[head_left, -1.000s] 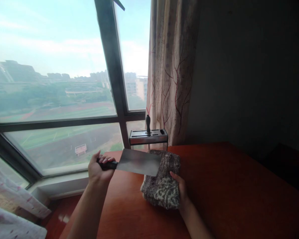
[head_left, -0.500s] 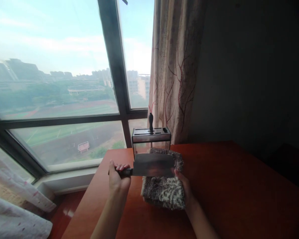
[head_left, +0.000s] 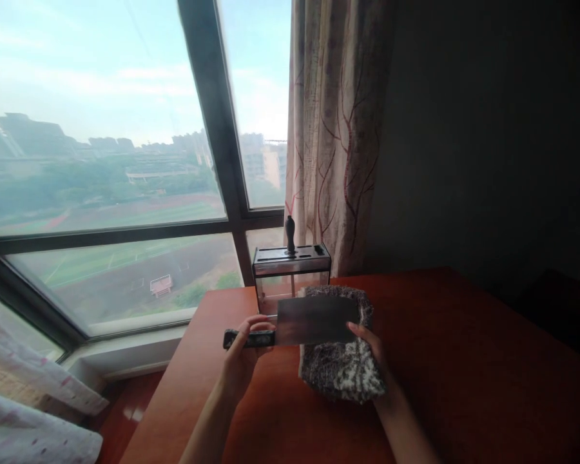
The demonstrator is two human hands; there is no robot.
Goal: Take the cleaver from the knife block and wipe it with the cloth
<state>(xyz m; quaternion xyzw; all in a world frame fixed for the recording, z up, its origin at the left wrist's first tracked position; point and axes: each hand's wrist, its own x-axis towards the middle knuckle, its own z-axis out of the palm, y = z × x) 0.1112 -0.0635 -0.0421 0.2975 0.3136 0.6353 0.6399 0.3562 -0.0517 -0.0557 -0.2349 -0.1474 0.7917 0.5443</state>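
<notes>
Left hand (head_left: 239, 364) has fingers curled closed round the black handle of the knife (head_left: 314, 320), butt end poking out to the left; wide blade points right, broad face towards the near side, held over the surface (head_left: 464, 361); right hand (head_left: 371, 345) grips the right edge of the grey-and-white fluffy cloth (head_left: 341, 374), thumb at the blade's right end, other fingers hidden, so their exact spread I cannot tell; cloth is behind the blade, showing above and below it; knife block (head_left: 292, 261) stands just beyond, on the far part of the surface, a dark handle (head_left: 290, 235) upright in its top; patterned curtain (head_left: 338, 129) hangs behind it; big window (head_left: 101, 161) on the far left; white curtain (head_left: 38, 422) near left.
</notes>
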